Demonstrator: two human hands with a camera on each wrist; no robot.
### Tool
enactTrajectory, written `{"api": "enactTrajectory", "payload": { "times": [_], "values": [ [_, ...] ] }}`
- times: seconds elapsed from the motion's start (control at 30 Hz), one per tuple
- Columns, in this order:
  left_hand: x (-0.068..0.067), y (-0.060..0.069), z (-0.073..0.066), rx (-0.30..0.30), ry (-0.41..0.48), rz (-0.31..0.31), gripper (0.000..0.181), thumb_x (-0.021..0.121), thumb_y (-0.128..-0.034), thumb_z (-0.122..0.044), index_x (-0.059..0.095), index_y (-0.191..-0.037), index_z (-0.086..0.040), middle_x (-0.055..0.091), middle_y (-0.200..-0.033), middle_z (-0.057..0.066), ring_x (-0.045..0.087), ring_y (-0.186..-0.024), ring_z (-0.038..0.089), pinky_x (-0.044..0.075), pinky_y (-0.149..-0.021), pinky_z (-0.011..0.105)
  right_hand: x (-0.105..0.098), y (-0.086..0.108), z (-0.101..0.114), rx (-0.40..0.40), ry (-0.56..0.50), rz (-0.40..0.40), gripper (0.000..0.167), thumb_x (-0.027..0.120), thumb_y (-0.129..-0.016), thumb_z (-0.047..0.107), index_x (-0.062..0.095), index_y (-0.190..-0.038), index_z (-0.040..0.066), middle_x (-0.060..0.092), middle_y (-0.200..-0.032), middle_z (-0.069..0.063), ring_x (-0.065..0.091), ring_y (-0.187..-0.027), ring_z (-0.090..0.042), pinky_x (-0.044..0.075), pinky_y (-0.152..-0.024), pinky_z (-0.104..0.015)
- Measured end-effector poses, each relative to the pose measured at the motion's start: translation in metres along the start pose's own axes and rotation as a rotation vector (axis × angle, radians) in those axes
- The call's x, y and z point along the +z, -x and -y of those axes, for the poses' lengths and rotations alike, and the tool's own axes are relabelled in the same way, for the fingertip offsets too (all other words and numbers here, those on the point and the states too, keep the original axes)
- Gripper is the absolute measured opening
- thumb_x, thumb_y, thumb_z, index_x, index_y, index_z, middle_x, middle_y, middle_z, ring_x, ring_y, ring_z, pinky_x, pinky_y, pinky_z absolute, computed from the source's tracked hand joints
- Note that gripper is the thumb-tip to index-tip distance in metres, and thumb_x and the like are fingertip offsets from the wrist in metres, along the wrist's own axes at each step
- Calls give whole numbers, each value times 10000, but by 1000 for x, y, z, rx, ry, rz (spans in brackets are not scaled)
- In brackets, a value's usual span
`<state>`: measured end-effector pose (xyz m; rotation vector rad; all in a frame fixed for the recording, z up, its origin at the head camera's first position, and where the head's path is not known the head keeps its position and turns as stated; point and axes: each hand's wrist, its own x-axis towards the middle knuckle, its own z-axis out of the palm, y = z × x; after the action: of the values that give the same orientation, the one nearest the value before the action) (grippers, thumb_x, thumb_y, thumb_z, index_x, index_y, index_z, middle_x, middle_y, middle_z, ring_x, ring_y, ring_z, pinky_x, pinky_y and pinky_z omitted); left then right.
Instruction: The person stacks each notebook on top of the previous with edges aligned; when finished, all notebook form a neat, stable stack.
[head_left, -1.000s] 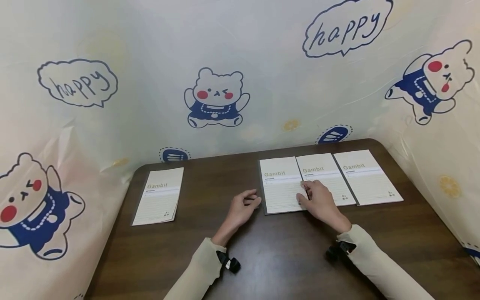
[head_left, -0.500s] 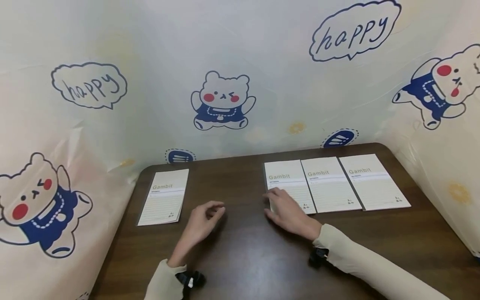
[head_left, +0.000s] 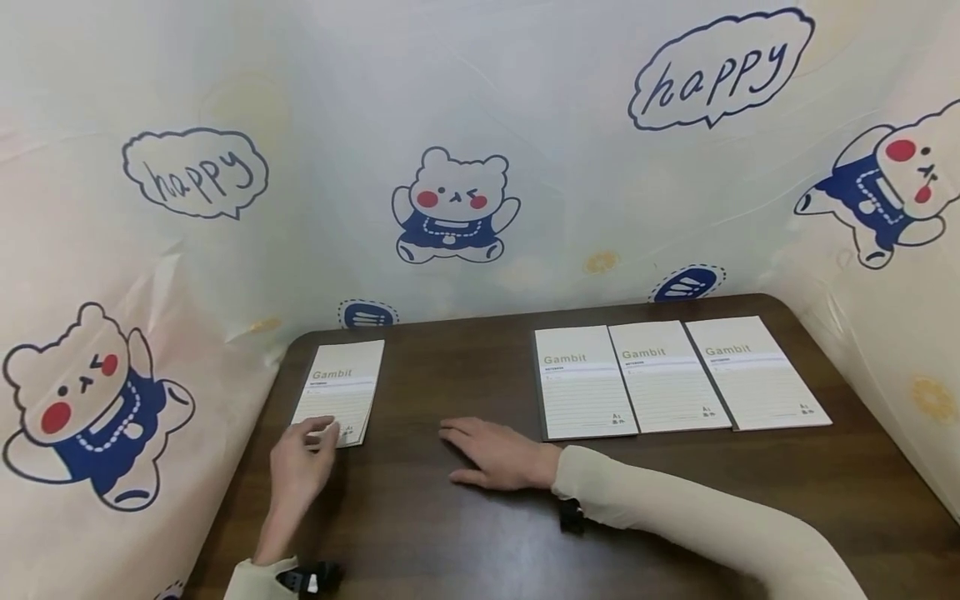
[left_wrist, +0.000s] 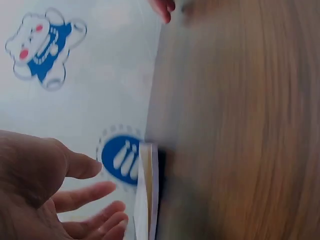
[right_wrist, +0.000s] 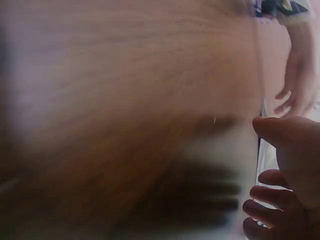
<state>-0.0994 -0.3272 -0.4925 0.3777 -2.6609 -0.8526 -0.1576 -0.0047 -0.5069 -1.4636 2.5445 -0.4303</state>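
At the lower left corner of the single notebook (head_left: 341, 392) on the table's left, my left hand (head_left: 300, 462) hovers with loosely bent fingers. The left wrist view shows a gap between those fingers (left_wrist: 85, 197) and the notebook's edge (left_wrist: 148, 190), its pages slightly parted. My right hand (head_left: 498, 454) is over the middle of the table, palm down, fingers stretched to the left, holding nothing. To its right lie three matching "Gambit" notebooks side by side: a left one (head_left: 587, 408), a middle one (head_left: 667, 392) and a right one (head_left: 765, 383).
A dark brown wooden table (head_left: 450, 375) with rounded far corners carries everything. Behind it and along both sides hangs a pale sheet (head_left: 315, 208) printed with cartoon bears and "happy" bubbles. A small black device (head_left: 307, 577) is strapped to the left wrist.
Both hands have moved left. My right hand has come off the notebooks on the right; my left hand has reached the single notebook. The notebooks stay in place while the view shifts slightly.
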Motion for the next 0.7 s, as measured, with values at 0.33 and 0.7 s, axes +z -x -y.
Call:
{"api": "enactTrajectory", "payload": {
  "times": [0.33, 0.7],
  "values": [
    [-12, -13, 42, 33, -186, 182, 588, 792, -922, -220, 593, -1370, 104, 410, -1527, 415, 420, -1369, 622, 357, -1112, 738, 11, -54, 25, -105, 50, 92, 796, 489, -1075, 530, 186, -1677, 105, 161, -1765, -77, 234, -1624, -219, 320, -1289, -326],
    [-11, -13, 47, 0, -251, 348, 679, 675, -1016, -343, 468, -1521, 60, 262, -1615, 415, 249, -1492, 625, 264, -1182, 759, 20, -96, 39, -122, 95, 145, 807, 404, -1071, 620, 169, -1686, 153, 110, -1778, 2, 117, -1649, -179, 204, -1334, -328]
  ]
}}
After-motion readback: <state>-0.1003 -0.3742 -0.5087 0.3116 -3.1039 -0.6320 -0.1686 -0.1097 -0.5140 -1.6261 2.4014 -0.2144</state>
